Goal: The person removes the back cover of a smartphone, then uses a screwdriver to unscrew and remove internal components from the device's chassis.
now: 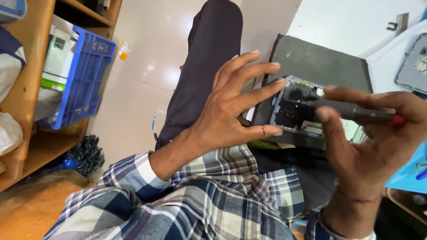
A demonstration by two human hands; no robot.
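Note:
An opened phone (297,109) with its back removed lies on a dark grey mat (320,62) at the edge of a white bench. My left hand (231,111) steadies the phone's near end with spread fingertips on its frame. My right hand (369,138) grips a dark screwdriver (351,111) with a red end. The screwdriver's tip rests on the phone's dark inner board.
A phone back cover (413,66) lies on the white bench (356,22) at the far right. A blue object (411,171) sits at the right edge. To the left stands a wooden shelf (26,89) with a blue crate (82,80). My dark trouser leg (204,66) stretches over the pale floor.

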